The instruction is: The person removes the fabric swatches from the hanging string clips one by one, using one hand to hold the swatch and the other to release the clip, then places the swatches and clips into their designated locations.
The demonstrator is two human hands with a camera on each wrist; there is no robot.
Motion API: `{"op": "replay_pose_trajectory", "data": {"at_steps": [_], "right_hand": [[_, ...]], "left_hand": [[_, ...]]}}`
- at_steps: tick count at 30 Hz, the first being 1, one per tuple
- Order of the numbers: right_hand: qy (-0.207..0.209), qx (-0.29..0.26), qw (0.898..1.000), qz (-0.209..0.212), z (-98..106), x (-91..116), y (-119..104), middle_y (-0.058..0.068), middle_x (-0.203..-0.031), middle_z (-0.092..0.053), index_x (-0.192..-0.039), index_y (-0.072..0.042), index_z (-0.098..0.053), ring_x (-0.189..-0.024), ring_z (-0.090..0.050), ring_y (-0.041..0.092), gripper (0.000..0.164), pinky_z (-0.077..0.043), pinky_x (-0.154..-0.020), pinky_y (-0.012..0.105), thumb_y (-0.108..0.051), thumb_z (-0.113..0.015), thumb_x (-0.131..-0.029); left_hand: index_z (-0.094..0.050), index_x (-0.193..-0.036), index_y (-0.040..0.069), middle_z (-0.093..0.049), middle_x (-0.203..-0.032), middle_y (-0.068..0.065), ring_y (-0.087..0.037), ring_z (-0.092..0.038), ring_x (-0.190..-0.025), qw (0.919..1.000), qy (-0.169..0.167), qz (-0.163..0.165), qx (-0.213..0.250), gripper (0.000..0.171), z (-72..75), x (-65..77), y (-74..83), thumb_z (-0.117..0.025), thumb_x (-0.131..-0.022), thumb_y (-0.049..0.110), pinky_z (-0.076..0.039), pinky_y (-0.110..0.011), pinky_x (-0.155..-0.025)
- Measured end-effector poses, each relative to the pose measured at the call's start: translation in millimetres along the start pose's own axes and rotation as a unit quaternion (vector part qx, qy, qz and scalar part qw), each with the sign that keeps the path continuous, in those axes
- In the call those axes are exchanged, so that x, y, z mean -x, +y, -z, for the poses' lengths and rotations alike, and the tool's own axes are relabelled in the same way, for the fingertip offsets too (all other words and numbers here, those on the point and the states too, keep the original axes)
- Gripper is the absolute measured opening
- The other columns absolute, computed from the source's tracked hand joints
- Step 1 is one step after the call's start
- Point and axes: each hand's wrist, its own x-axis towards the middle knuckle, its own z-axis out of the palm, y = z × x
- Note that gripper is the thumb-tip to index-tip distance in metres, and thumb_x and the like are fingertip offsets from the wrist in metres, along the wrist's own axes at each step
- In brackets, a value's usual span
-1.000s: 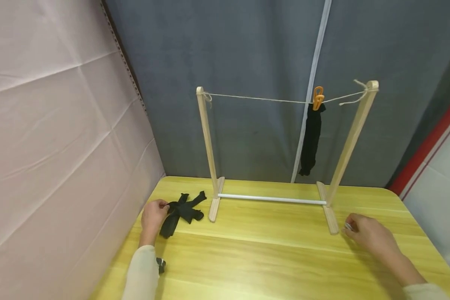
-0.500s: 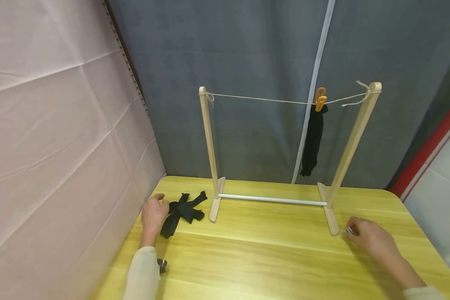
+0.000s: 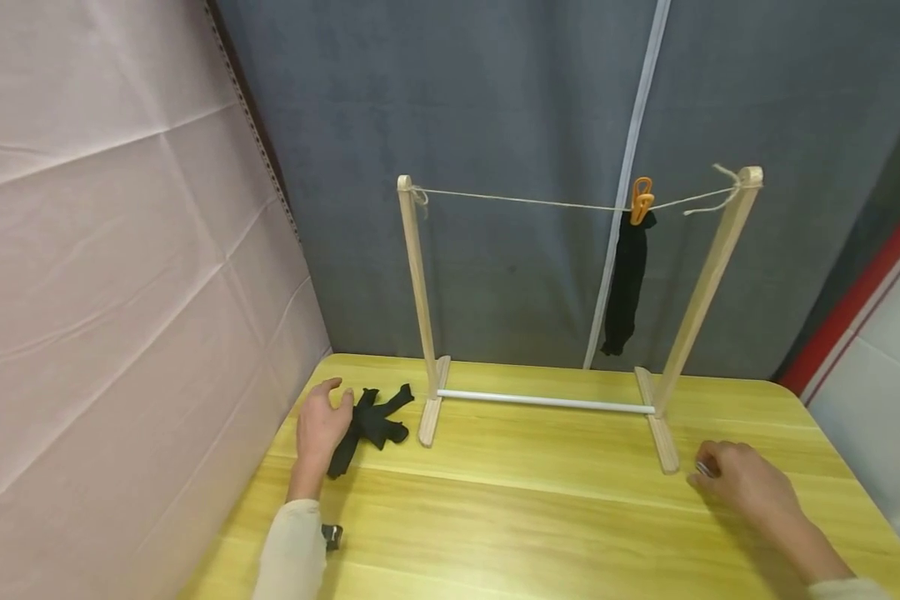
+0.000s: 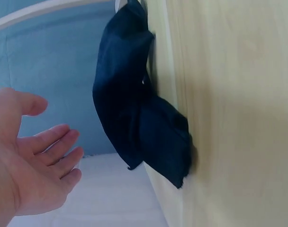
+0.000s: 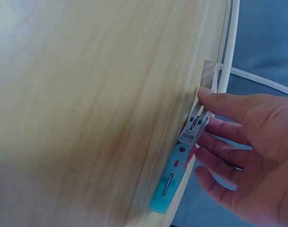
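My left hand (image 3: pixel 322 421) hovers at the left edge of a small heap of black cloth pieces (image 3: pixel 376 425), fingers apart. In the left wrist view, that hand (image 4: pixel 37 161) is relaxed and holds nothing; a gap separates it from the folded dark cloth (image 4: pixel 134 94). At the table's right, my right hand (image 3: pixel 750 487) pinches a grey clothespin (image 5: pixel 193 127) between thumb and fingers. Just below it in the right wrist view lies a turquoise clothespin (image 5: pixel 168 182), with a bit of red (image 5: pixel 191 155) partly hidden behind.
A wooden stand with a left post (image 3: pixel 417 283), right post (image 3: pixel 708 283) and white crossbar (image 3: pixel 543 401) carries a string (image 3: pixel 510 197). An orange clothespin (image 3: pixel 641 202) holds a long black cloth piece (image 3: pixel 624 287) on it. A grey curtain (image 3: pixel 495 100) hangs behind the table (image 3: pixel 510 500).
My left hand has let go of the black cloth's edge, lifted and shifted right over it, its fingers spreading. My right hand keeps its pinch, almost still.
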Motion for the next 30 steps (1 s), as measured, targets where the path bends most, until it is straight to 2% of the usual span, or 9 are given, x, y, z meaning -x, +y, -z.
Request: {"op": "replay_pose_trajectory", "data": {"at_steps": [5,12,17,20,22,27,30], "right_hand": [[0.009,0.012,1.000,0.009,-5,-2,2,-0.004,-0.078,-0.058,-0.094,-0.014,-0.071,-0.072,-0.049,0.014,0.023,-0.040,-0.058,0.033,-0.030,-0.086,-0.087],[0.012,0.016,1.000,0.008,-3,-3,-1,-0.004,-0.079,-0.060,-0.097,-0.012,-0.072,-0.073,-0.050,0.015,0.026,-0.042,-0.059,0.033,-0.030,-0.087,-0.086],[0.008,0.011,1.000,0.004,-1,-1,-1,-0.003,-0.082,-0.062,-0.101,-0.010,-0.072,-0.074,-0.052,0.015,0.031,-0.043,-0.059,0.034,-0.033,-0.086,-0.087],[0.021,0.011,1.000,0.005,2,0,-2,-0.002,-0.083,-0.060,-0.101,-0.010,-0.071,-0.076,-0.052,0.016,0.030,-0.042,-0.059,0.034,-0.032,-0.086,-0.087],[0.031,0.009,0.999,0.004,4,0,-4,0.000,-0.085,-0.062,-0.105,-0.007,-0.071,-0.079,-0.056,0.018,0.033,-0.045,-0.059,0.037,-0.030,-0.086,-0.087],[0.034,-0.010,0.999,-0.013,10,-1,-8,0.021,-0.103,-0.072,-0.133,0.009,-0.059,-0.089,-0.071,0.032,0.070,-0.056,-0.066,0.052,-0.037,-0.086,-0.087],[0.047,-0.010,0.999,-0.020,13,0,-11,0.034,-0.121,-0.066,-0.144,0.011,-0.050,-0.094,-0.070,0.040,0.086,-0.057,-0.070,0.058,-0.043,-0.086,-0.087]], "left_hand": [[-0.059,-0.148,0.003,-0.061,-0.145,-0.023,-0.048,-0.059,-0.131,0.9994,0.008,-0.035,0.001,0.053,-4.1,3.5,10.6,-0.060,-0.106,0.036,-0.050,-0.063,-0.107],[-0.057,-0.149,0.005,-0.059,-0.149,-0.021,-0.045,-0.053,-0.140,0.9981,0.008,-0.057,0.021,0.056,-5.5,7.0,35.1,-0.059,-0.106,0.042,-0.044,-0.062,-0.115],[-0.058,-0.149,0.008,-0.059,-0.149,-0.018,-0.043,-0.054,-0.140,0.9960,0.008,-0.079,0.040,0.055,-6.2,11.7,53.4,-0.060,-0.107,0.043,-0.045,-0.063,-0.114],[-0.058,-0.149,0.010,-0.059,-0.149,-0.016,-0.042,-0.054,-0.140,0.9939,0.007,-0.097,0.052,0.055,-8.3,14.5,62.7,-0.061,-0.106,0.044,-0.045,-0.063,-0.114],[-0.057,-0.151,0.010,-0.057,-0.152,-0.017,-0.042,-0.053,-0.142,0.9921,0.005,-0.110,0.060,0.058,-9.9,15.6,68.3,-0.063,-0.105,0.045,-0.045,-0.063,-0.115],[-0.050,-0.156,0.012,-0.048,-0.161,-0.019,-0.043,-0.046,-0.148,0.9893,0.002,-0.130,0.068,0.071,-16.4,16.9,78.2,-0.068,-0.100,0.053,-0.042,-0.066,-0.118],[-0.045,-0.160,0.014,-0.045,-0.164,-0.016,-0.042,-0.045,-0.150,0.9878,-0.009,-0.141,0.066,0.079,-21.4,18.5,82.4,-0.069,-0.098,0.057,-0.042,-0.065,-0.118]]}}
